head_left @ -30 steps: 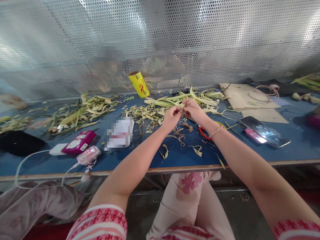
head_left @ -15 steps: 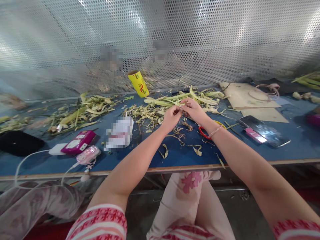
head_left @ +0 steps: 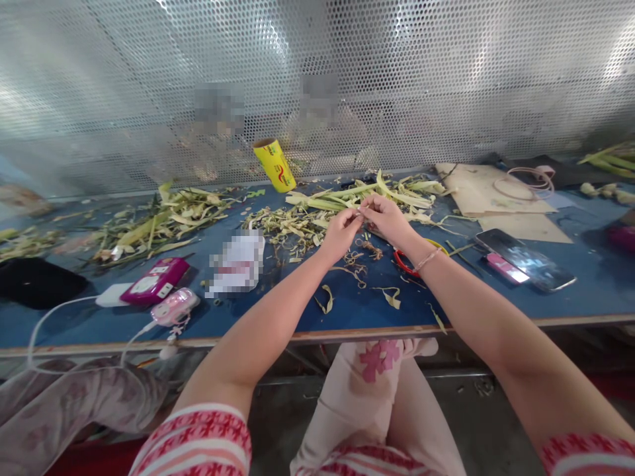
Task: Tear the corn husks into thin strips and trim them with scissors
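My left hand (head_left: 343, 231) and my right hand (head_left: 383, 217) meet at the fingertips over the blue table, both with fingers pinched. Whatever lies between the fingertips is too small to make out. Just behind them spreads a pile of pale green stalks and leaves (head_left: 342, 198), with chopped scraps (head_left: 292, 228) to the left. Brown twisted strips (head_left: 370, 248) lie below the hands. Red and yellow scissors or rings (head_left: 405, 263), which I cannot tell apart, are partly covered by my right wrist.
A yellow tube (head_left: 274, 165) leans near the perforated metal screen (head_left: 426, 79). To the left are another leaf pile (head_left: 169, 221), a magenta box (head_left: 157, 281) and a pink case (head_left: 175, 307). A phone (head_left: 526, 260) and brown cardboard (head_left: 476, 188) lie right.
My right hand's fingers have shifted very slightly and remain together with those of my left hand. The objects on the table have not visibly moved.
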A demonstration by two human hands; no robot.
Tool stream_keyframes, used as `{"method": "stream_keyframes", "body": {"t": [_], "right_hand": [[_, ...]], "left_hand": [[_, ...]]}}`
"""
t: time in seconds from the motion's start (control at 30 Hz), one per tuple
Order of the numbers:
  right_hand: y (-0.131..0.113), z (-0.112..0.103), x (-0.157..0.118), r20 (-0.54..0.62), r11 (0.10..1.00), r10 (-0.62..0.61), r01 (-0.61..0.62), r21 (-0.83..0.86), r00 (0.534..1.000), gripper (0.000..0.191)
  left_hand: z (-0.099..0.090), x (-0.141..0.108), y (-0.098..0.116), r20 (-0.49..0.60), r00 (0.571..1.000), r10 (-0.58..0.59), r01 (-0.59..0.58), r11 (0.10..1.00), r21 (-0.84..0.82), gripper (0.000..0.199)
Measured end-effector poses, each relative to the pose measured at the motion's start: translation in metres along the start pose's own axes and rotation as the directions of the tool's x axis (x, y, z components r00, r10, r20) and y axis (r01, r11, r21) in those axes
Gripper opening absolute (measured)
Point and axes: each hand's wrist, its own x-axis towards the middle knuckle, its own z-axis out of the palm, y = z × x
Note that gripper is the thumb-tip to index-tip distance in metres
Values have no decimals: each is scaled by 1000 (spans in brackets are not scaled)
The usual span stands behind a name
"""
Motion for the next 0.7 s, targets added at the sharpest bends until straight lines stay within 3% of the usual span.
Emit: {"method": "stream_keyframes", "body": {"t": [0.33, 0.7], "right_hand": [[-4, 3, -4, -43, 1000, 11, -11, -22, 999, 12], [2, 2, 0, -102, 994, 31, -41, -99, 994, 20]], "left_hand": [[0, 3, -7, -55, 996, -67, 63, 995, -75, 15], [-2, 2, -2, -173, 985, -23, 20, 1000, -21, 16]]}}
